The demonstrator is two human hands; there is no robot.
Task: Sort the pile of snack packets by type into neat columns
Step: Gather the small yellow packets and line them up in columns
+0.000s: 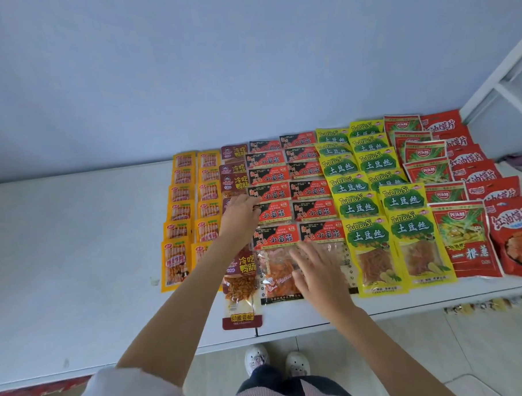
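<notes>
Glossy flat packets (pixel 273 236) in columns; left hand (pixel 239 219) cannot tell; right hand (pixel 320 273) flat, released.

Setting: a plain living room of dormitory or home type, not a shop or workshop. Evidence: a bare pale-blue painted wall (pixel 218 65); a white slab surface (pixel 61 251) set against it, with a white metal frame (pixel 500 82) of bunk-bed sort rising at its right end; pale floor tiles (pixel 409 341); a fringed patterned rug edge (pixel 491 304) under the surface; some crumpled cloth (pixel 518 159) behind the frame. Stock on the surface: small retail snack packets (pixel 366 241) laid in overlapping columns by type, with no shelving, tills or price labels of a sales area visible.
</notes>
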